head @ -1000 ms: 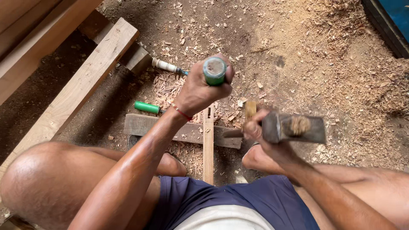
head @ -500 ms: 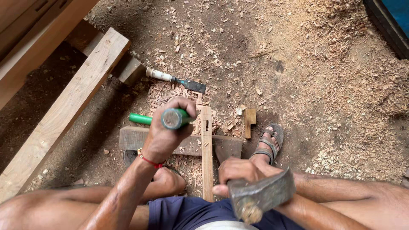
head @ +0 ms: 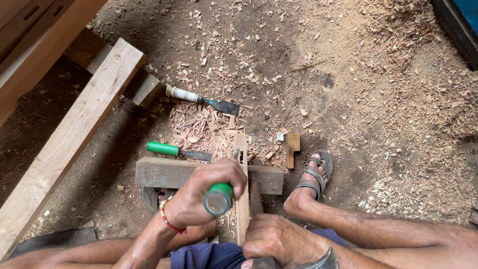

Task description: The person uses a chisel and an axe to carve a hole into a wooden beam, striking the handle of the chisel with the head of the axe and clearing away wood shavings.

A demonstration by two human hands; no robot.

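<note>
left hand point(head: 209, 192) gripping green-handled chisel point(head: 219, 198), now standing on narrow strip point(head: 242, 192) across wood block point(head: 164, 173), lower than half second ago. right hand point(head: 276, 240) clutching hammer point(head: 318, 261), dropping low toward frame bottom. looks like between strikes, chopping ongoing.

We see soft, even daylight, brighter far right, dim shadow at left; focus is sharp, without glare.
</note>
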